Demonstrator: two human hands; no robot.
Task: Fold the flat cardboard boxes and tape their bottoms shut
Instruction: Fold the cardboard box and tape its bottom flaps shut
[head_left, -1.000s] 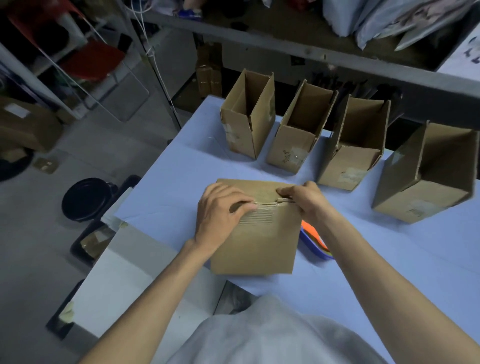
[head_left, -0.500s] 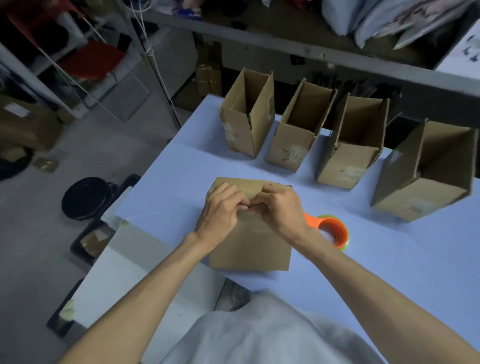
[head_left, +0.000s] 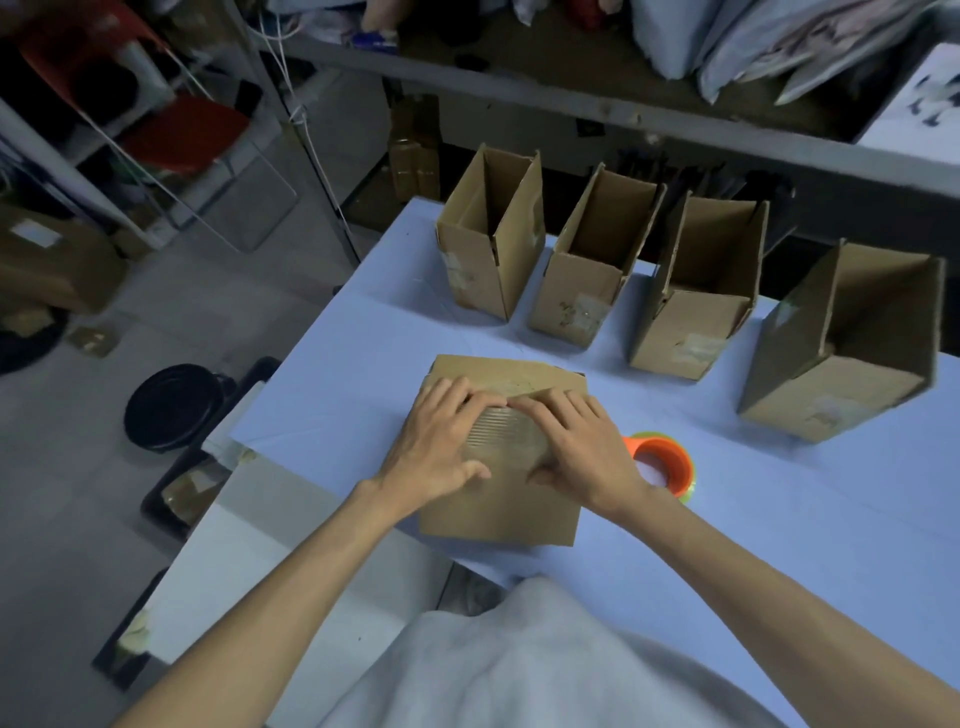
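A brown cardboard box (head_left: 498, 512) stands bottom-up on the blue table (head_left: 779, 545) in front of me. A strip of clear tape (head_left: 501, 434) lies across its closed flaps. My left hand (head_left: 441, 441) and my right hand (head_left: 576, 447) rest flat on the box, fingers spread, pressing on the tape from either side. An orange tape roll (head_left: 662, 465) lies on the table just right of my right hand.
Several folded boxes stand in a row at the back of the table: one at the left (head_left: 491, 244), one beside it (head_left: 597, 260), a third (head_left: 698, 291) and one at far right (head_left: 847, 348). A grey shelf beam (head_left: 623, 119) runs behind. A black bin (head_left: 174, 413) sits on the floor at left.
My hands have moved from pinching at the flap seam to lying flat and spread over the taped box bottom. The orange tape roll came into view when my right arm shifted.
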